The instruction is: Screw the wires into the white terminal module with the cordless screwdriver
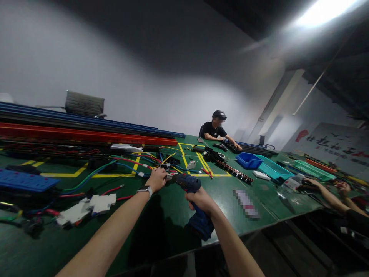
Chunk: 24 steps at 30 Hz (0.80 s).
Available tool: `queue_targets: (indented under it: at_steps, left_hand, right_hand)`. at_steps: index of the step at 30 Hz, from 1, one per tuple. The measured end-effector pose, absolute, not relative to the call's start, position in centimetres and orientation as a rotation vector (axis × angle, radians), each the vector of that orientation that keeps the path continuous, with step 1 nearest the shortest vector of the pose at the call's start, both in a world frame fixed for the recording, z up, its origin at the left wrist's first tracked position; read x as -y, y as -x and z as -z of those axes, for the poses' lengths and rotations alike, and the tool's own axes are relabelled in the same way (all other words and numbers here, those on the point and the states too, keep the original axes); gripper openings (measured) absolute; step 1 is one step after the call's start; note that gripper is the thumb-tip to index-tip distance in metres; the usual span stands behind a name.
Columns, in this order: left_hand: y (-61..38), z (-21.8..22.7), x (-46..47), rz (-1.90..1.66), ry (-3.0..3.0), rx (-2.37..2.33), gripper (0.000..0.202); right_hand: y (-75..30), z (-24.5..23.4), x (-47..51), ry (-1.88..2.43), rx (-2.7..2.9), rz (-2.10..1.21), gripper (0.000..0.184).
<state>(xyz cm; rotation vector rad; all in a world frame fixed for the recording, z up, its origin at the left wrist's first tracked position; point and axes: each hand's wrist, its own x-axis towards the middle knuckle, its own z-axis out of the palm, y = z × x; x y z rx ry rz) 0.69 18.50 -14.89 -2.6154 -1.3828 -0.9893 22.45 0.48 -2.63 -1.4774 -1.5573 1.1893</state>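
My right hand is wrapped round the grip of a blue cordless drill, its nose pointing left toward my left hand. My left hand, with a watch on its wrist, is closed on a small pale part in front of the drill's nose. Fingers and drill hide most of that part, and I cannot tell whether the bit touches it. Red, blue, green and yellow wires spread behind and left of my left hand. Nearer to me on the left lie white circuit breakers with red leads.
Long orange and blue rails line the table's far left. A blue power strip lies left. Blue and turquoise bins and a plastic bottle stand right. One person sits opposite; another's arms reach in from the right.
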Motion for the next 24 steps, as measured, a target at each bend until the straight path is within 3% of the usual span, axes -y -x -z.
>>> queue_targets:
  at_steps: [24]
  left_hand:
    - [-0.70, 14.65, -18.41, 0.996, 2.639, 1.380, 0.022]
  right_hand:
    - [-22.56, 3.02, -0.70, 1.455, 1.554, -1.184, 0.013]
